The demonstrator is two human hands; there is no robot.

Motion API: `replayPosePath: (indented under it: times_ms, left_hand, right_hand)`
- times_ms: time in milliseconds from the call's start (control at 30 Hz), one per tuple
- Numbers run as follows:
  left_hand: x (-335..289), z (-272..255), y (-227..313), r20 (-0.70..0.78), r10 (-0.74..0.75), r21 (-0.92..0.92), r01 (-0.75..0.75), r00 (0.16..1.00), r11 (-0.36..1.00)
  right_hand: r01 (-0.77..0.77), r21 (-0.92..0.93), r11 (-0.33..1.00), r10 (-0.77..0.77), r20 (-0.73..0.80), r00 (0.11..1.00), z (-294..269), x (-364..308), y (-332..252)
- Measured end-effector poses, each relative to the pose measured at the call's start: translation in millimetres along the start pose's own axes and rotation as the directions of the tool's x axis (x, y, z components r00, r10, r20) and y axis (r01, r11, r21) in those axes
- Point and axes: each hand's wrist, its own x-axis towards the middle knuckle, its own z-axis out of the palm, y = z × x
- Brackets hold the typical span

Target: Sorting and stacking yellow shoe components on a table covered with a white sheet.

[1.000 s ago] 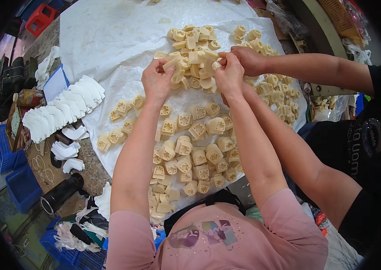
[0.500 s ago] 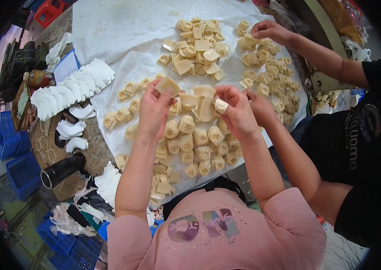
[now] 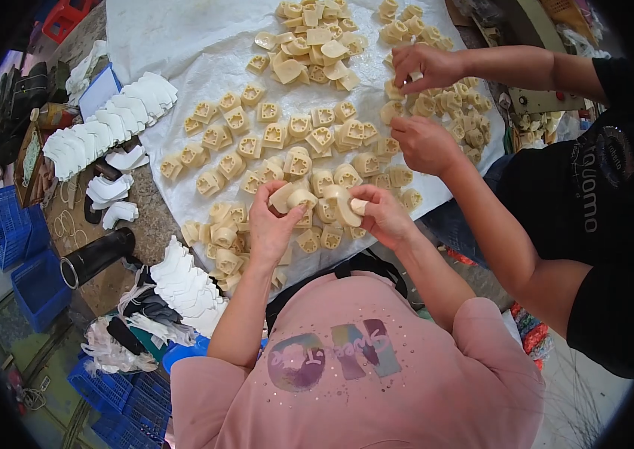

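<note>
Near the front of the sheet, my left hand (image 3: 270,224) pinches a cream moulded piece (image 3: 300,197) between thumb and fingers. My right hand (image 3: 386,217) grips a curved cream piece (image 3: 341,205) close beside it; whether the two pieces touch I cannot tell. A pale cover (image 3: 359,207) shows on one digit of my right hand. Below and around both hands lie many similar small cream blocks (image 3: 298,162) with patterned hollows. A heap of flatter cream pieces (image 3: 317,49) sits farther back.
To my right a co-worker's two hands (image 3: 427,142) handle cream pieces over another pile (image 3: 474,123). White curved pieces (image 3: 118,120) stand in a row at the left, near a black tube (image 3: 96,258) and blue baskets (image 3: 40,299). A white sheet (image 3: 175,45) covers the table.
Both my hands have come down toward me, with the pieces now held lower over the near blocks. The co-worker's hands have drawn closer together. The whole view has shifted slightly.
</note>
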Motion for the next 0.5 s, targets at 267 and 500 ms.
replayPosePath:
  times_ms: [267, 500]
  left_hand:
    - [2, -4, -19, 0.015, -0.055, 0.096, 0.053, 0.998, 0.994]
    - [11, -4, -27, -0.022, 0.294, 0.538, -0.236, 0.956, 0.809]
  right_hand:
    - [0.058, -0.329, 0.942, -0.120, -0.171, 0.978, 1, 18, 42]
    - [0.425, -0.797, 0.429, -0.702, 0.002, 0.712, 6, 14, 47]
